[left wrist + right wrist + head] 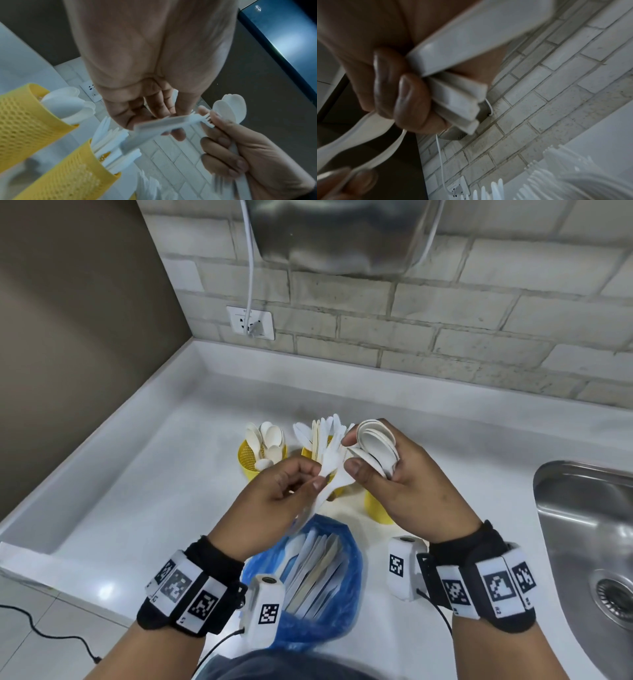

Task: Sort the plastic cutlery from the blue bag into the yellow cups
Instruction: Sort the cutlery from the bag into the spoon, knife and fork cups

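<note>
Both hands raised close together, left grip [284, 491] pinching, right grip [400, 484] clenched.

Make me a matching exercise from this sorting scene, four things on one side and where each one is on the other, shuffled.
Things:
1. stack of white spoons
2. white fork
3. blue bag
4. steel sink

Places:
A. on the counter, below both wrists
B. set into the counter at the far right
C. gripped in the right hand
D. pinched by the left hand

Pairs: 1-C, 2-D, 3-A, 4-B
</note>
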A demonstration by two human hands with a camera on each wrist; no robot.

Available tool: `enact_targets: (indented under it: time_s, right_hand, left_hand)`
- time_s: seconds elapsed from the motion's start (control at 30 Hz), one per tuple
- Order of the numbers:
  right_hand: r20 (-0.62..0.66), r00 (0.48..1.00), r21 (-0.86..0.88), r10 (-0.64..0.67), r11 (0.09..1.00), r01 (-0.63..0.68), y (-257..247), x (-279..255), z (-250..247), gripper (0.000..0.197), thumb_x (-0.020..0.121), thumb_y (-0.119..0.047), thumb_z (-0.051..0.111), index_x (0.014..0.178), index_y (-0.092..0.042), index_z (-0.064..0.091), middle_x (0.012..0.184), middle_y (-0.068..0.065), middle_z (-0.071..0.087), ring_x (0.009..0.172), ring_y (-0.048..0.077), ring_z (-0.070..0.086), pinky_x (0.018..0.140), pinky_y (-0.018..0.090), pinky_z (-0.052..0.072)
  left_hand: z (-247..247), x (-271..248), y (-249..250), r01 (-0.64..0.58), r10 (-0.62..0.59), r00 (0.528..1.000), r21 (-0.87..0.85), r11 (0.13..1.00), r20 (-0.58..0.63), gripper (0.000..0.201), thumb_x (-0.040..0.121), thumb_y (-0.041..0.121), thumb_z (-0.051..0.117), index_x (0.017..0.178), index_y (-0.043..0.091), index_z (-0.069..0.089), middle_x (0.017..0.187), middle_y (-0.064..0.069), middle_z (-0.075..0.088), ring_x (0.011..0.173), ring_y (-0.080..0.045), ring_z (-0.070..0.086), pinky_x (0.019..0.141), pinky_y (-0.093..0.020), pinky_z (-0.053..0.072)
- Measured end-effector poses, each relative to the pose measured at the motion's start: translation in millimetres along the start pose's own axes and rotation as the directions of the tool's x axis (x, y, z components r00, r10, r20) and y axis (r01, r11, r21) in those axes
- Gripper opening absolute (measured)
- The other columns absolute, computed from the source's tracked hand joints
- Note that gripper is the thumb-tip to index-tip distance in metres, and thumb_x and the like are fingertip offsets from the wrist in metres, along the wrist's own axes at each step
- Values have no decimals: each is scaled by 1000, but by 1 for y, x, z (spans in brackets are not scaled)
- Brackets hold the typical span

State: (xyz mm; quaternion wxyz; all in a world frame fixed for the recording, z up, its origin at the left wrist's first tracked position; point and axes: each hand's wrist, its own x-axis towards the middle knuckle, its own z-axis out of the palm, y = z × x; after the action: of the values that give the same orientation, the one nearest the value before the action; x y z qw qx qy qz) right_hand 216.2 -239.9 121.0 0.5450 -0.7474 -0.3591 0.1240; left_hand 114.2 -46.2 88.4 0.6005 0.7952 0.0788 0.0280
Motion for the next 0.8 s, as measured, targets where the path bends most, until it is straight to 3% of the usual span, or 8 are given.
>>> enact_targets:
  time_s: [0.1, 0.17, 0.27, 0.43, 0.5, 0.6, 0.7, 0.8]
  right_hand:
    - [-74, 997, -8, -31, 999, 31, 5, 5, 9, 16, 100, -28, 65, 114, -28, 59, 97, -15, 67, 93, 13, 65, 88, 38, 53]
    - [-124, 991, -45, -46, 998, 40, 7, 8, 14, 17, 99, -27, 67, 114, -28, 58, 93, -17, 68, 89, 9, 65, 83, 31, 52]
    - [-200, 977, -104, -69, 993, 49, 7, 12, 22, 26, 95, -30, 71, 116, -26, 57, 91, -17, 68, 83, 4, 65, 75, 21, 49]
    - [-532, 833, 341, 156, 939, 42, 3, 27, 39, 21, 89, -27, 78, 84, -10, 68, 59, -12, 59, 51, 11, 56, 57, 30, 45]
    - [-520, 802, 564, 293, 823, 65, -3, 34, 44, 36, 94, -26, 72, 65, -10, 58, 47, -6, 45, 39, 15, 42, 48, 27, 35]
    - [-530, 773, 696, 349, 699, 161, -16, 42, 53, 48, 104, -23, 60, 58, -15, 48, 47, -3, 38, 40, 16, 33, 45, 26, 29]
    - [-589, 778, 599, 220, 764, 238, -24, 43, 65, 46, 105, -31, 55, 61, -18, 49, 51, -2, 44, 46, 21, 43, 53, 32, 40]
    - [-573, 807, 510, 141, 833, 216, -23, 41, 80, 38, 103, -37, 56, 71, -17, 54, 53, -4, 49, 51, 23, 50, 58, 37, 46]
  left_hand:
    - [8, -2, 9, 87, -74, 995, -246, 965, 61, 17, 108, 15, 46, 109, 4, 60, 80, -7, 69, 78, -23, 68, 79, -32, 57]
    - [12, -4, 16, 166, -142, 986, -402, 900, 89, 18, 109, 19, 43, 107, 6, 55, 70, -8, 54, 59, -24, 54, 64, -33, 52]
    - [12, -3, 16, 208, -191, 978, -368, 906, 83, 26, 109, 36, 41, 100, 13, 50, 67, -1, 35, 51, -15, 23, 48, -26, 24]
    - [7, -5, 22, 151, -154, 988, -302, 941, 15, 32, 106, 37, 49, 78, 34, 63, 71, -4, 20, 60, -20, 12, 51, -31, 11]
    - [3, -6, 22, 150, -159, 987, -300, 942, -3, 34, 105, 29, 53, 73, 37, 60, 70, -5, 20, 57, -18, 15, 50, -32, 13]
    - [1, -6, 18, 189, -213, 976, -310, 932, -45, 23, 105, 20, 56, 84, 13, 49, 71, -8, 42, 53, -16, 42, 45, -27, 31]
    - [3, -5, 19, 233, -293, 955, -520, 822, -34, 14, 105, 15, 55, 95, 5, 57, 93, -17, 71, 81, -30, 74, 65, -34, 61]
    - [1, -4, 22, 218, -316, 948, -681, 700, -22, 16, 104, 10, 53, 98, 1, 64, 100, -24, 73, 88, -33, 75, 83, -41, 63]
